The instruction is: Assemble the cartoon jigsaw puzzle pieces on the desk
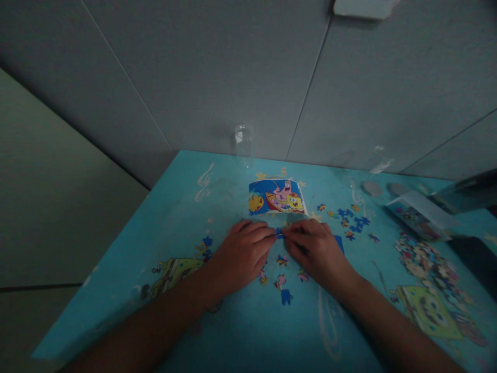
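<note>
My left hand (pixel 243 254) and my right hand (pixel 312 248) rest on a turquoise cartoon-printed table (pixel 233 331), fingertips meeting at the middle. Between the fingertips sits a small blue puzzle piece (pixel 278 233), pinched from both sides. Just beyond the hands lies a cartoon reference picture (pixel 276 197) of the puzzle. A few loose pieces (pixel 282 282) lie under and in front of my hands, one blue piece (pixel 286 297) nearest me.
Scattered blue and orange pieces (pixel 351 220) lie right of the picture. A large heap of pieces (pixel 425 261) sits far right beside an open box (pixel 417 215). A clear jar (pixel 244 145) stands at the back edge, another clear container (pixel 378 160) and lids (pixel 371 188) at back right.
</note>
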A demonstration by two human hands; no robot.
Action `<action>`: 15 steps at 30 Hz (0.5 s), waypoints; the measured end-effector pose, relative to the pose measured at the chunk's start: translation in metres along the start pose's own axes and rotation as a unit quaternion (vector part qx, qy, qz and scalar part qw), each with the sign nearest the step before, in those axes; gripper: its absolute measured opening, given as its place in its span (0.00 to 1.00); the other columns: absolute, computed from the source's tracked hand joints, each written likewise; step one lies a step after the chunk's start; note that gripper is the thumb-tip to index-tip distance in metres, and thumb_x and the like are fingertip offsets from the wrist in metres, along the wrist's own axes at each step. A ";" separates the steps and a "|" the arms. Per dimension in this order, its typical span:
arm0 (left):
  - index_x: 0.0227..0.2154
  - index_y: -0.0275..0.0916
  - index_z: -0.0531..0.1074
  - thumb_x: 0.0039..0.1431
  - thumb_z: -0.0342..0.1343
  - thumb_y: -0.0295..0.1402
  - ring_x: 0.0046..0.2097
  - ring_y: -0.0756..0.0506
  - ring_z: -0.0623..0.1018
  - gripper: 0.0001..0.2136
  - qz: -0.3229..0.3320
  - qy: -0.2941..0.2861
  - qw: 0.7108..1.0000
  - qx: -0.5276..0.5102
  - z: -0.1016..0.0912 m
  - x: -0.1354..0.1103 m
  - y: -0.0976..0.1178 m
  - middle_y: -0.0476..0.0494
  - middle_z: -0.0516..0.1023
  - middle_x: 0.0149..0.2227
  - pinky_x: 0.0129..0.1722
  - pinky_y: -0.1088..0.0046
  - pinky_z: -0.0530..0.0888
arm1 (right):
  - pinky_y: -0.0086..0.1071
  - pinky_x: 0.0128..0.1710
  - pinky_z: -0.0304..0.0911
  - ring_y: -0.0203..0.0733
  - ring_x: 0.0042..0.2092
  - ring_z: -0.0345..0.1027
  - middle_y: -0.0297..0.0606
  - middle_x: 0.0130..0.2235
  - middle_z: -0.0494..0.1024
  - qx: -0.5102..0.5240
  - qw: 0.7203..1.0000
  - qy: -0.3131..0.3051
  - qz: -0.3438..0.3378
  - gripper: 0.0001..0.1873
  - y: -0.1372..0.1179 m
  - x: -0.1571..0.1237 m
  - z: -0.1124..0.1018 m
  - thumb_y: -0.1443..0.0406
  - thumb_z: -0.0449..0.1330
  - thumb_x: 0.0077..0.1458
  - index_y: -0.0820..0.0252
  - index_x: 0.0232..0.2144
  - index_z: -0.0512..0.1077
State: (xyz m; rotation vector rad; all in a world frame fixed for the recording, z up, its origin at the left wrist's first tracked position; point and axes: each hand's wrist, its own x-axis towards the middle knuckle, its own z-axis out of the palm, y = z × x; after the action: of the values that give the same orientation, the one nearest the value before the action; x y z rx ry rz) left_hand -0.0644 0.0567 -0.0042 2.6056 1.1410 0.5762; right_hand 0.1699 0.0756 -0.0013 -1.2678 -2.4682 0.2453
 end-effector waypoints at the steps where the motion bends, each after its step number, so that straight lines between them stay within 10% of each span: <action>1: 0.57 0.39 0.71 0.68 0.54 0.28 0.62 0.39 0.70 0.16 -0.001 0.000 1.000 0.000 0.001 0.000 0.000 0.43 0.76 0.59 0.62 0.51 0.66 | 0.44 0.45 0.63 0.48 0.47 0.71 0.40 0.45 0.79 -0.003 1.000 0.000 -0.001 0.13 0.000 0.000 0.000 0.65 0.61 0.64 0.50 0.49 0.80; 8: 0.58 0.40 0.70 0.69 0.52 0.25 0.60 0.41 0.73 0.17 0.021 0.044 0.999 -0.002 -0.004 -0.003 -0.008 0.43 0.77 0.58 0.62 0.52 0.67 | 0.45 0.46 0.64 0.48 0.47 0.71 0.41 0.46 0.79 -0.017 1.000 -0.002 -0.018 0.14 0.000 -0.001 0.000 0.66 0.61 0.64 0.52 0.50 0.80; 15: 0.51 0.38 0.74 0.67 0.52 0.24 0.52 0.41 0.77 0.13 -0.047 0.174 0.979 0.090 -0.048 -0.008 -0.055 0.41 0.79 0.51 0.55 0.55 0.72 | 0.45 0.46 0.67 0.48 0.45 0.73 0.43 0.46 0.79 0.027 0.998 0.036 -0.036 0.14 0.007 -0.004 0.004 0.64 0.58 0.67 0.53 0.51 0.79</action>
State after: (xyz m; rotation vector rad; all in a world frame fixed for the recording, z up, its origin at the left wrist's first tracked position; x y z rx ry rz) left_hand -0.1267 0.0899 0.0167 2.6484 1.4737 0.9809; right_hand 0.1758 0.0766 -0.0084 -1.1437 -2.4242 0.2412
